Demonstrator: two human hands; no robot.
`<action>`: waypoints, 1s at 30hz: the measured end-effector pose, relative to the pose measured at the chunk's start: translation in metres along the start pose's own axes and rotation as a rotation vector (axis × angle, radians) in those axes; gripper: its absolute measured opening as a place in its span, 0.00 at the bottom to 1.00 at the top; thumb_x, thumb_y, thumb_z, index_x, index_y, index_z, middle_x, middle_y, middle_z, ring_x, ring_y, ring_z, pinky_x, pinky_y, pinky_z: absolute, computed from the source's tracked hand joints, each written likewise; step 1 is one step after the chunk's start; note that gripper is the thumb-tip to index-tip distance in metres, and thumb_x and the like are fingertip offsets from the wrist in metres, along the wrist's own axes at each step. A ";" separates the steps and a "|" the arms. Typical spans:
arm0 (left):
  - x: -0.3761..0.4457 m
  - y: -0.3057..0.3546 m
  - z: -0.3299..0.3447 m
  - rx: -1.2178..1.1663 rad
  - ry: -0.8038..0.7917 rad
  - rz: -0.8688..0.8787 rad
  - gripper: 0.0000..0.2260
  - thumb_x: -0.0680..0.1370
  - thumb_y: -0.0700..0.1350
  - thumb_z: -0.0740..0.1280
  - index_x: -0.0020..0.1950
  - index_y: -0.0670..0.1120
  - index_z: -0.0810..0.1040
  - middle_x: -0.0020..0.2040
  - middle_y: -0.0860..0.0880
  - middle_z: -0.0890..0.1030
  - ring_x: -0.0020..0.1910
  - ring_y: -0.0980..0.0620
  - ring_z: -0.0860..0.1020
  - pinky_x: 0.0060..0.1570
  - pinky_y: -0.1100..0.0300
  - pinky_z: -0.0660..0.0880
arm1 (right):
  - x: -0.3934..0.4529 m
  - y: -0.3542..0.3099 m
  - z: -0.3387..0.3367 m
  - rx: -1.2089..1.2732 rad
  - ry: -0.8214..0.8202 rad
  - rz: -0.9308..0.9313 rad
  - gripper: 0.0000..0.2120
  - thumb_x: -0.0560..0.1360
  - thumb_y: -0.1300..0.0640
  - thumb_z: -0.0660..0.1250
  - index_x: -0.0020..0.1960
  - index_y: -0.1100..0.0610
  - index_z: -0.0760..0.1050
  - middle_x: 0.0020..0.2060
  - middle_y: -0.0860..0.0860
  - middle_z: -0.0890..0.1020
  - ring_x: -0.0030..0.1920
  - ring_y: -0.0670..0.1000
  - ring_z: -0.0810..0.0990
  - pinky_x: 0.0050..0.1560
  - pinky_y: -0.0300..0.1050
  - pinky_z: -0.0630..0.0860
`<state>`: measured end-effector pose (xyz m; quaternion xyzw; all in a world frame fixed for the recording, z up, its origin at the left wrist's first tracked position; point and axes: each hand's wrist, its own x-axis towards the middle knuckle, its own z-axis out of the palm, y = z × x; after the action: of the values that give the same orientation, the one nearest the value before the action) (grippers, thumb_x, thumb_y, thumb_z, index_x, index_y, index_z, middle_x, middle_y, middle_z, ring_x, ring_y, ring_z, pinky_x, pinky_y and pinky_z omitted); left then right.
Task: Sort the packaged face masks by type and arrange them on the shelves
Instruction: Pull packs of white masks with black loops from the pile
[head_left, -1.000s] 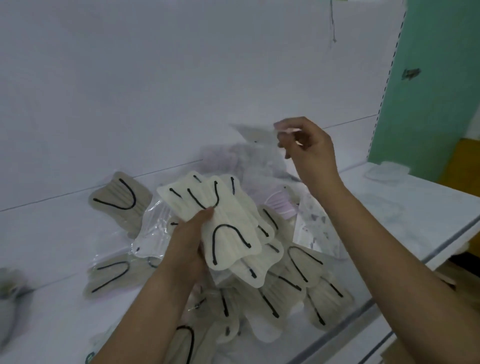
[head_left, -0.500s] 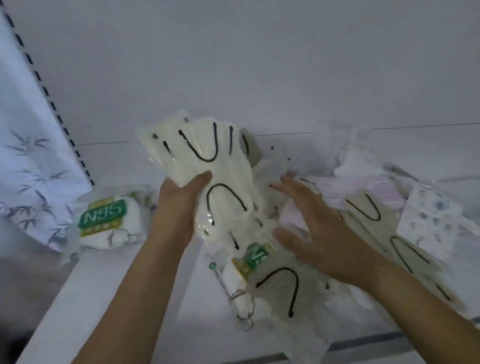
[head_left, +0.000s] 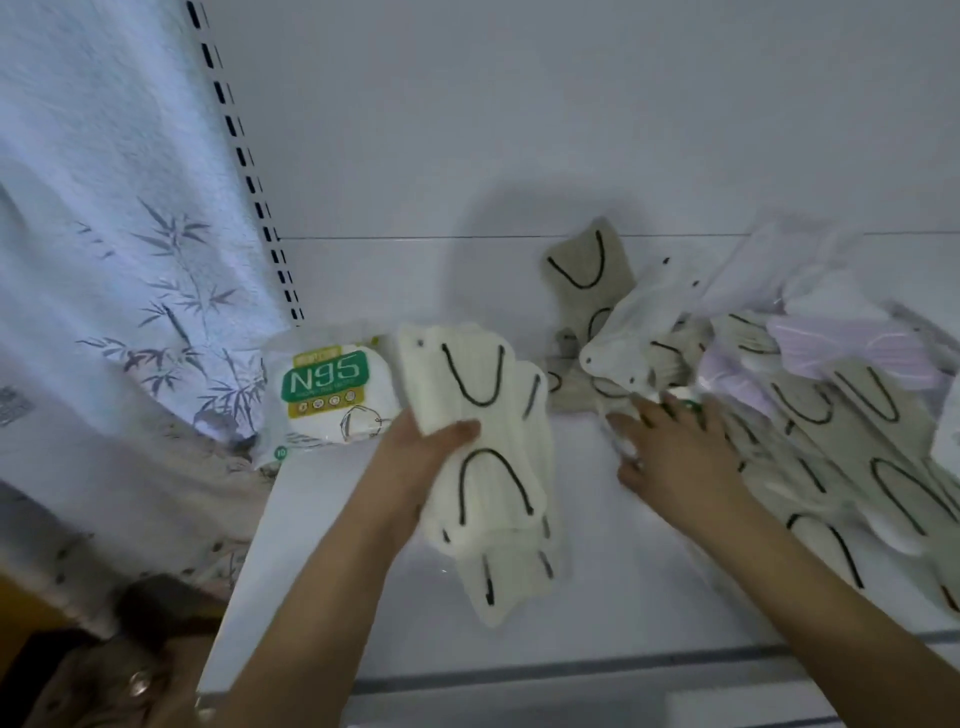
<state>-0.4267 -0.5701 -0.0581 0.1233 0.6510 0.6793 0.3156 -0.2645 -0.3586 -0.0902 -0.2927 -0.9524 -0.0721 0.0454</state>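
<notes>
- Your left hand (head_left: 415, 457) is near the middle of the frame; it grips a bunch of cream masks (head_left: 483, 457) with black ear loops; your thumb presses on the front of the bunch and the other fingers are hidden behind it.
- The bunch fans out; the bottom packs hang low over the white shelf (head_left: 597, 597); I think one could slip out and drop if your thumb lets go a little, because the wrappers look smooth.
- Your right hand (head_left: 675, 452) is right of the middle; its fingers are spread out and rest on the edge of the mixed pile (head_left: 831, 415); it holds nothing that I can see; something small and white and green peeks out by the fingertips, but it is too blurry to name.
- The pile fills the right side of the frame; it has tan masks (head_left: 589, 265) with black loops, a clear white pack (head_left: 634, 332) and pale purple masks (head_left: 852, 343) all lying over each other.
- If you push or drag that pile, packs near the lower right could slide off the front edge of the shelf; the pile is close to that edge.
- An N95 pack (head_left: 330, 397) stands at the left end of the shelf, just beside your cream bunch; if you set the bunch down there, the two kinds could get mixed up, or the pack could be knocked over.
- A curtain with bamboo leaves (head_left: 130, 286) hangs in the upper left of the frame; it is close to the N95 pack.
- The cream and tan masks look much alike in this dim light; check the color before you add one to your bunch.
</notes>
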 end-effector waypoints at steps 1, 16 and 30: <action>-0.001 -0.007 0.002 0.019 -0.025 -0.026 0.09 0.78 0.36 0.70 0.57 0.45 0.81 0.49 0.45 0.87 0.47 0.46 0.86 0.45 0.52 0.84 | 0.003 -0.004 -0.002 0.026 0.052 0.006 0.23 0.70 0.46 0.69 0.63 0.52 0.79 0.66 0.55 0.77 0.67 0.62 0.74 0.67 0.70 0.63; -0.012 -0.021 0.001 0.764 0.034 0.152 0.42 0.74 0.54 0.75 0.78 0.40 0.56 0.73 0.42 0.70 0.70 0.46 0.72 0.68 0.53 0.72 | 0.116 -0.049 -0.018 -0.012 -0.020 -0.142 0.10 0.73 0.53 0.65 0.49 0.58 0.75 0.47 0.54 0.78 0.48 0.57 0.79 0.46 0.48 0.73; -0.028 -0.028 -0.006 0.440 0.098 0.028 0.28 0.72 0.50 0.78 0.67 0.48 0.70 0.60 0.49 0.81 0.56 0.51 0.81 0.49 0.58 0.79 | 0.006 -0.100 -0.035 0.448 -0.243 0.026 0.21 0.78 0.42 0.64 0.54 0.61 0.76 0.48 0.56 0.81 0.51 0.53 0.79 0.49 0.44 0.74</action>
<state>-0.4016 -0.5928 -0.0788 0.1651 0.7964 0.5303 0.2393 -0.3238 -0.4429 -0.0660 -0.2943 -0.9392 0.1769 -0.0047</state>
